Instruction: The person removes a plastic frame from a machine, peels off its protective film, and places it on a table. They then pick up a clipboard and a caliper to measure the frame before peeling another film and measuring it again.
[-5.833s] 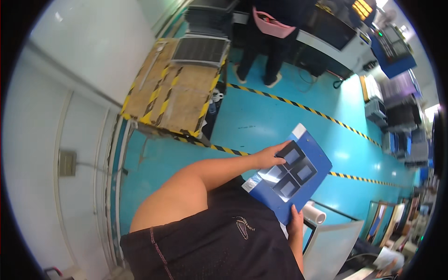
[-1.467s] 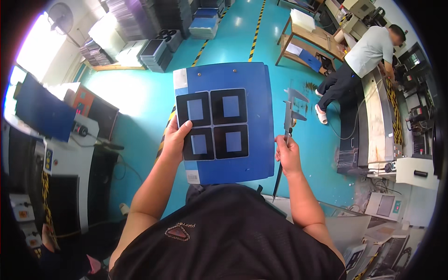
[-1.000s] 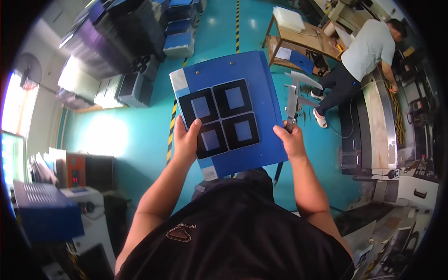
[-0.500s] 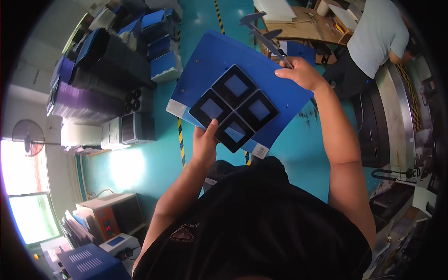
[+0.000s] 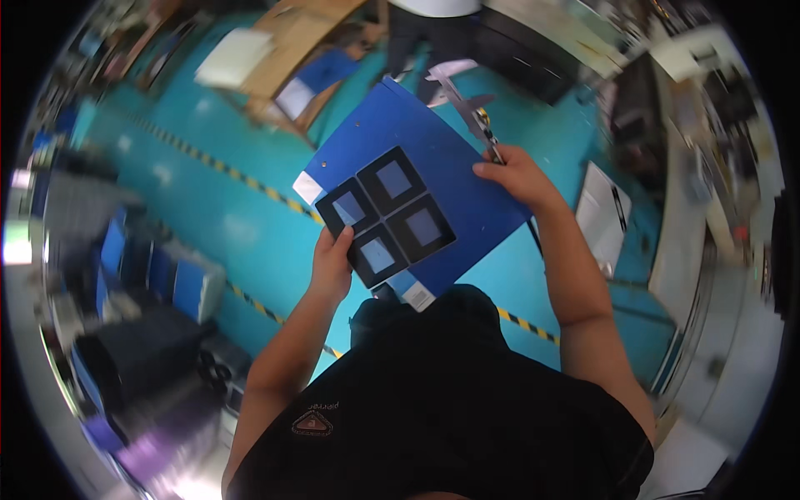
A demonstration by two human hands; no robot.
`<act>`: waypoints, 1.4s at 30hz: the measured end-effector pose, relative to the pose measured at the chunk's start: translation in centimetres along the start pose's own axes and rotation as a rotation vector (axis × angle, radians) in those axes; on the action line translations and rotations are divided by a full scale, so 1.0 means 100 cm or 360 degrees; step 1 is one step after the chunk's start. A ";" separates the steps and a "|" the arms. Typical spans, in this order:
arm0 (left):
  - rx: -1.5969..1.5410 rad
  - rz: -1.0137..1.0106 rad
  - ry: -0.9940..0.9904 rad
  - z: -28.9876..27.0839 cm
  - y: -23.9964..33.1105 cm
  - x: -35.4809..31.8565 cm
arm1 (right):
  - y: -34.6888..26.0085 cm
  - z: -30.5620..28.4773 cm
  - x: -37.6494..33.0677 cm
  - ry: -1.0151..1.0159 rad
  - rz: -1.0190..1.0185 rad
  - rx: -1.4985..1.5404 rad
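Observation:
A blue folder [image 5: 467, 212] is held tilted in front of my body, with white labels at two of its corners. On top of it lies a black piece with several square windows in a grid [image 5: 390, 210]. My left hand [image 5: 332, 265] grips the folder's near left edge, its thumb pressing on the black piece and its other fingers hidden underneath. At the folder's far right edge, my right hand [image 5: 518, 177] is closed around a metal caliper [image 5: 467, 108] whose jaws point away from me. That hand also clasps the folder, its thumb on top.
A wooden table [image 5: 292, 50] stands ahead to the left, with a white stack [image 5: 235, 58] at its end. Beyond the folder stands another person [image 5: 433, 37]. Black-and-yellow tape [image 5: 242, 177] crosses the green floor [image 5: 242, 237]. Blue stacked sheets [image 5: 187, 287] are at left; a bench runs along the right.
The surroundings have swung round as I turn right; the wooden table and the other person now appear further left. Both hands keep their hold on the folder and caliper, slightly further left in view.

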State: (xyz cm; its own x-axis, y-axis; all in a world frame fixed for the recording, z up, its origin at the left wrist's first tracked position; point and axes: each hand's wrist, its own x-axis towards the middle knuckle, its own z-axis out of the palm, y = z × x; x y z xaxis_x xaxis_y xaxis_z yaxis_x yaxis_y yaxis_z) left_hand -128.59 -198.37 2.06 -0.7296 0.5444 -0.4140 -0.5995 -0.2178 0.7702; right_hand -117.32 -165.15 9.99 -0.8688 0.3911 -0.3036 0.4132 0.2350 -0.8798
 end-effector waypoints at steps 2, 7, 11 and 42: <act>0.0052 -0.0218 -0.0199 0.018 -0.004 0.013 | 0.020 -0.004 -0.074 0.0329 0.0171 0.0313; 0.0458 -0.0550 -0.0634 0.090 -0.058 -0.014 | 0.072 -0.014 -0.270 0.1012 0.0283 0.0785; 0.0607 -0.0775 -0.0933 0.178 -0.111 -0.064 | 0.096 -0.007 -0.413 0.1440 0.0256 0.1032; 0.1380 -0.1262 -0.1808 0.723 -0.661 -0.105 | 0.299 -0.339 -0.790 0.2851 0.1041 0.0334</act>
State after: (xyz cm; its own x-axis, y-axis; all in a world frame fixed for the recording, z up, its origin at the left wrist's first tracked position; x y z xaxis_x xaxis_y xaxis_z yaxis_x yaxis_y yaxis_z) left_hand -57.49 -131.16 -9.40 0.4914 0.6596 -0.5687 -0.0449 0.6713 0.7398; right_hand -27.07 -158.88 20.09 0.6972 0.7169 -0.0009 0.3573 -0.3486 -0.8665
